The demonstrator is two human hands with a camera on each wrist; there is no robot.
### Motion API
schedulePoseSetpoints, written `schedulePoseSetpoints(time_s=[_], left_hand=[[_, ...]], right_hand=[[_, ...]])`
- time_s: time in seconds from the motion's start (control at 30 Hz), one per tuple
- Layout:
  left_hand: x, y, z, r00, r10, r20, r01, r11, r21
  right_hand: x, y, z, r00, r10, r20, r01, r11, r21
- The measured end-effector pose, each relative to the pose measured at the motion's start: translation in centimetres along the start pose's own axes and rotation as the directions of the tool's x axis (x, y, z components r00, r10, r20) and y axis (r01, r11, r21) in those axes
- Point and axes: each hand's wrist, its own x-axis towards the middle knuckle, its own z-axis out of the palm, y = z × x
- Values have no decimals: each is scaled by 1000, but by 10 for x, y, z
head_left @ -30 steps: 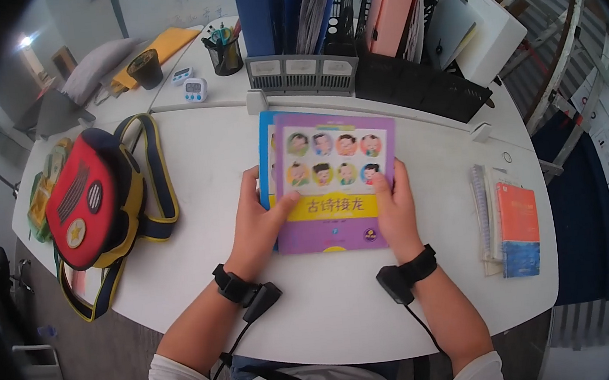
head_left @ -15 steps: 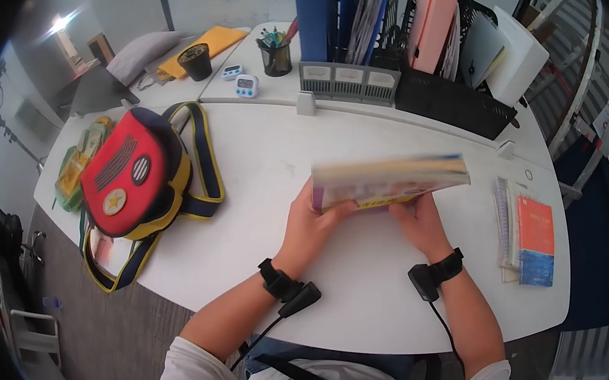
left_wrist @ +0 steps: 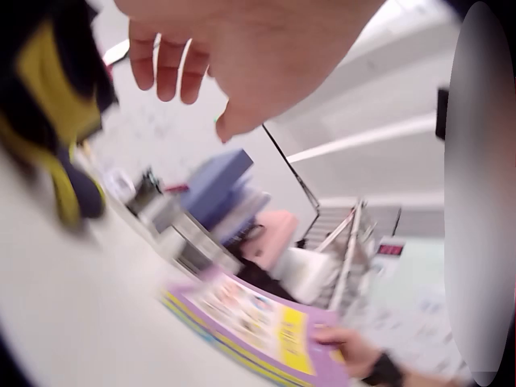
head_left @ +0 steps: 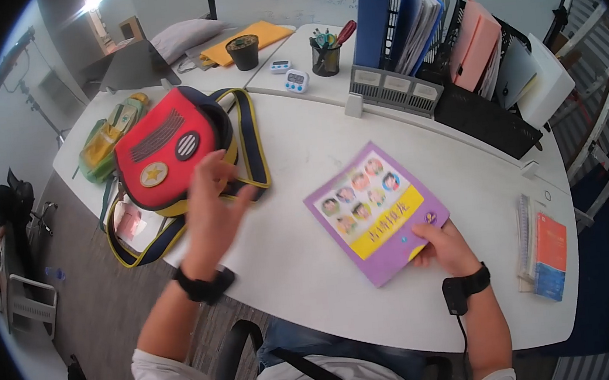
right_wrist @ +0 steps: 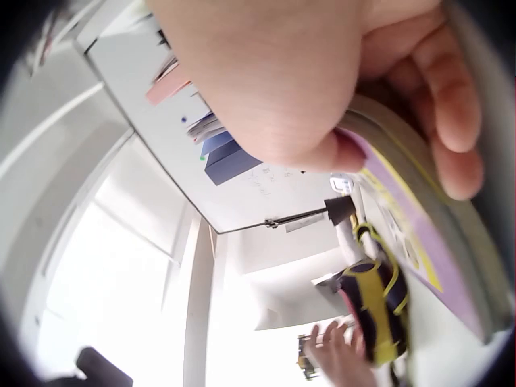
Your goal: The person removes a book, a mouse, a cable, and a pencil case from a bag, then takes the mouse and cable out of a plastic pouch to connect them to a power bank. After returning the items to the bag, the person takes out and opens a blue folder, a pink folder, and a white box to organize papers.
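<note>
My right hand (head_left: 450, 247) pinches a purple picture book (head_left: 370, 216) by its lower right corner, the thumb on the cover and fingers beneath. More books lie stacked under it, their page edges (right_wrist: 451, 210) showing in the right wrist view. Rows of round cartoon faces and a yellow title band mark the cover. My left hand (head_left: 210, 211) holds nothing; its fingers are spread and loosely bent in front of the red backpack (head_left: 159, 149). In the left wrist view the left hand (left_wrist: 258, 56) hangs over the desk, apart from the books (left_wrist: 258, 330).
Navy straps with yellow edges (head_left: 248, 136) lie beside the backpack. A green pouch (head_left: 103, 148) sits behind it. File holders (head_left: 376, 19), a pen cup (head_left: 326, 58), timers (head_left: 297, 81) and a potted plant (head_left: 243, 52) line the back. An orange-blue book (head_left: 551, 257) lies at the right.
Both hands held the books; they were tipped edge-on, then turned cover-up at a slant. My left hand has let go and moved left to the backpack. The head view has shifted left.
</note>
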Motion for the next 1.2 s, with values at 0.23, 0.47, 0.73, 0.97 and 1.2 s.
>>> schedulePoseSetpoints(time_s=[0.23,0.47,0.73,0.97,1.2], left_hand=[[28,-65,-117,996,54,77,-92,753,652],[77,-109,-144,935,-113,-337,111,993,-26],[93,-95,-143,943,-50,-329,61,998,23],[89,-90,-147,943,-55,-327,47,998,-34],[90,-107,-137,945,24,-327,-20,1000,16]], right_hand=[[9,-20,25,1000,-15,8,15,998,58],[49,-70,135,969,-160,189,94,944,316],[109,-106,270,930,-313,192,303,950,81],[125,-125,294,926,-355,124,365,928,-68],[137,-140,299,940,-177,292,145,981,127]])
